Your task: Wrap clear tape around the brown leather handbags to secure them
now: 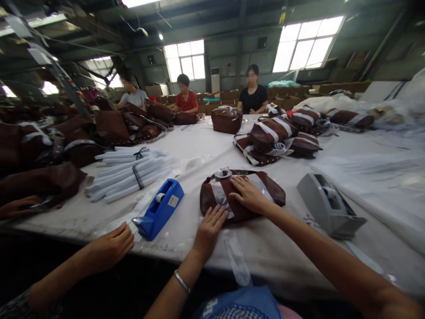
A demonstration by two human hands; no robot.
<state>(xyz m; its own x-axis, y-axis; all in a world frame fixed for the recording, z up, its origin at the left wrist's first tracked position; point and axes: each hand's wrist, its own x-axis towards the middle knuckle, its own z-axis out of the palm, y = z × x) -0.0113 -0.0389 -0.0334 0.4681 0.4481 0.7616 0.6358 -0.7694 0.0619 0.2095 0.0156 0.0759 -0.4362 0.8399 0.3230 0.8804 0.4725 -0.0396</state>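
Observation:
A brown bag (274, 192) wrapped in white paper strips lies on the white-covered table (265, 248) in front of me. My right hand (248, 195) rests flat on top of it, fingers stretched over a white strip. My left hand (209, 229), a bracelet on its wrist, lies open against the bag's near edge, fingers spread. Neither hand grips anything. A strip of clear tape or paper (237, 257) lies on the table just below the bag.
A co-worker's closed hand (113, 246) is at the blue tape dispenser (162, 206) to my left. A grey dispenser (328, 204) stands at the right. Bundled white paper rolls (129, 173) and piles of brown bags (275, 137) cover the table; three people sit at the far side.

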